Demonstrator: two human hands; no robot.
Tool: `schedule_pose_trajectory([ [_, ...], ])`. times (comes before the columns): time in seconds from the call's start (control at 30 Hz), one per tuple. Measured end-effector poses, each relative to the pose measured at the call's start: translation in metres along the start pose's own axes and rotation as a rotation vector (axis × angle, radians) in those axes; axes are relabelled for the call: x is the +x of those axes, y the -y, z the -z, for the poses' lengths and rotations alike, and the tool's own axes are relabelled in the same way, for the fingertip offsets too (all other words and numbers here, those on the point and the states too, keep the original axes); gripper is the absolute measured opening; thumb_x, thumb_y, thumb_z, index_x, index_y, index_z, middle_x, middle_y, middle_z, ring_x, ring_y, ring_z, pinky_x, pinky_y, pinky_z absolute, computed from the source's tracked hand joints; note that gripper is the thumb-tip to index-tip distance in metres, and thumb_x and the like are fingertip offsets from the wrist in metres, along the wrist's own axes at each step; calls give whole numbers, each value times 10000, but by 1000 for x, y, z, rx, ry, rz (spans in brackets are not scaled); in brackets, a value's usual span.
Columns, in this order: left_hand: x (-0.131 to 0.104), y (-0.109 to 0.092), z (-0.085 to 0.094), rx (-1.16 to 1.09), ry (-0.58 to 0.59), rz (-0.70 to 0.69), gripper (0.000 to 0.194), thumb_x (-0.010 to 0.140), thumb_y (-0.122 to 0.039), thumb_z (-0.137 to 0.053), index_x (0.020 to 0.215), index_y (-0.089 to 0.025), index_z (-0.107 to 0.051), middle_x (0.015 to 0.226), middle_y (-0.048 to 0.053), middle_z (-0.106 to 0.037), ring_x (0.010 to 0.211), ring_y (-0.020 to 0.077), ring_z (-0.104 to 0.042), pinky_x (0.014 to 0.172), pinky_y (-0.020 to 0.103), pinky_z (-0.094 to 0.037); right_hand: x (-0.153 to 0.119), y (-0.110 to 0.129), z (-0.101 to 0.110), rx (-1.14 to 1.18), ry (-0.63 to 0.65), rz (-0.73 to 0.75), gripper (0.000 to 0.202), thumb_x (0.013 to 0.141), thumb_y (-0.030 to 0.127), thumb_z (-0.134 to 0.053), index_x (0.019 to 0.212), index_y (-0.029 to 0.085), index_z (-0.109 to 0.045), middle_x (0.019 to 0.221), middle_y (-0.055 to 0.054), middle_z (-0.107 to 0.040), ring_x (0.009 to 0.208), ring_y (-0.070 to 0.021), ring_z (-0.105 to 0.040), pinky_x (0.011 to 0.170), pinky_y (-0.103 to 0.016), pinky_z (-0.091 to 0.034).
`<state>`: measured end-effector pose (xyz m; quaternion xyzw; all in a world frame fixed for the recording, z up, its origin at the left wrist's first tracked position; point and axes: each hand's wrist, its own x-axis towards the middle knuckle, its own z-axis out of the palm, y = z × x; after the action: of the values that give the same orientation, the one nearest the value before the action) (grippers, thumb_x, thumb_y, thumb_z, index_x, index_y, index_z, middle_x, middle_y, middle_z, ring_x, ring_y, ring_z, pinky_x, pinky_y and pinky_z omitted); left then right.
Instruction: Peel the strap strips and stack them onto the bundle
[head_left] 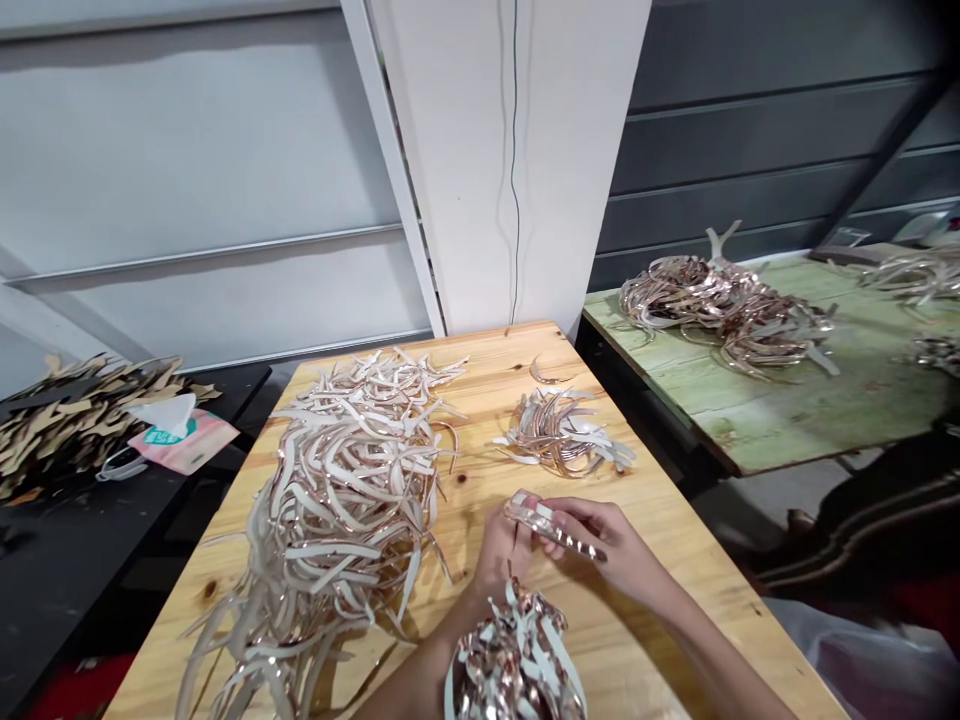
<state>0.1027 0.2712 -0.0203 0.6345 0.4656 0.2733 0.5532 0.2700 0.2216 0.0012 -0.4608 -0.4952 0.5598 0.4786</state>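
My left hand (pixel 500 550) and my right hand (pixel 607 540) meet above the wooden table, both closed on a shiny rose-gold strip (pixel 568 540) with white parts. The strip slants down to the right across my right fingers. Between my forearms lies a heap of curled rose-gold and white strips (pixel 517 660). A small pile of curved strips (pixel 562 430) sits just beyond my hands, with one loose strip (pixel 547 375) behind it. To the left spreads a large tangled pile of white-backed strips (pixel 337 480).
The wooden table (pixel 480 400) stands against a white pillar (pixel 517 170). At left, a black table (pixel 67 540) bears brown and black scraps (pixel 82 410) and a pink tissue pack (pixel 187 440). A green-topped table (pixel 705 430) at right carries another strip pile (pixel 735 310).
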Motion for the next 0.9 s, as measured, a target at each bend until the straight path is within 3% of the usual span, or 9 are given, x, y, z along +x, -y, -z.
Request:
schedule_pose_trajectory([
  [0.13, 2, -1, 1, 26, -35, -93, 529, 1008, -663, -296, 851, -252, -590, 822, 65, -661, 776, 219, -605, 772, 368, -494, 2, -4, 2, -45, 3, 37, 407, 981, 470, -635, 1222, 168, -762, 1052, -144, -790, 922, -266, -739, 848, -409, -587],
  [0.23, 3, -2, 2, 120, -79, -83, 529, 1020, -631, -277, 876, -255, -620, 860, 72, -699, 773, 221, -614, 770, 365, -481, 0, -3, 1, -283, -55, 146, 354, 962, 380, -662, 1269, 216, -727, 1160, -132, -772, 1021, -281, -736, 899, -423, -587],
  [0.37, 3, -2, 4, 231, -150, -29, 555, 1020, -626, -263, 809, -255, -616, 810, 77, -699, 716, 219, -588, 747, 367, -460, -9, -5, 2, -541, -250, 384, 653, 909, 288, -730, 1520, 281, -500, 1341, -130, -695, 1134, -295, -705, 945, -460, -593],
  [0.43, 2, -2, 4, 230, -168, -20, 570, 1009, -654, -274, 764, -252, -596, 763, 72, -676, 696, 213, -565, 728, 362, -452, -14, -9, 4, -596, -333, 512, 594, 924, 244, -715, 1490, 294, -542, 1315, -118, -713, 1111, -289, -716, 941, -452, -599],
  [0.5, 0, -1, 4, 158, -148, -17, 603, 990, -696, -273, 755, -249, -602, 725, 69, -650, 665, 202, -535, 690, 354, -441, -16, -10, 6, -606, -396, 562, 412, 961, 224, -665, 1368, 286, -661, 1154, -100, -777, 990, -274, -747, 909, -435, -604],
  [0.6, -1, 0, 5, -95, -50, -22, 720, 963, -750, -153, 838, -245, -650, 693, 67, -597, 587, 178, -471, 587, 338, -399, -13, -6, 5, -456, -515, 441, 276, 1016, 309, -592, 1252, 244, -720, 956, -93, -794, 786, -244, -740, 809, -409, -610],
  [0.7, 1, 0, 7, -311, -5, -15, 803, 943, -750, -30, 1003, -245, -653, 687, 54, -542, 533, 158, -404, 513, 327, -348, -4, 0, -4, -116, -555, 246, 324, 1031, 457, -554, 1156, 209, -720, 884, -93, -773, 703, -224, -707, 695, -369, -601],
  [0.8, 2, -3, 4, -294, -2, -28, 628, 930, -790, -311, 1088, -266, -619, 724, 33, -535, 568, 148, -411, 537, 315, -387, 2, 1, -18, 73, -374, 112, 434, 1004, 562, -559, 1072, 175, -743, 830, -92, -758, 685, -221, -697, 660, -347, -588],
  [0.9, -2, -9, -1, -250, 97, -5, 551, 895, -782, -471, 930, -255, -626, 639, 3, -448, 558, 144, -421, 577, 325, -430, 1, -2, -28, 15, -169, 62, 505, 1010, 573, -540, 1234, 161, -725, 818, -70, -754, 690, -209, -698, 680, -337, -586],
])
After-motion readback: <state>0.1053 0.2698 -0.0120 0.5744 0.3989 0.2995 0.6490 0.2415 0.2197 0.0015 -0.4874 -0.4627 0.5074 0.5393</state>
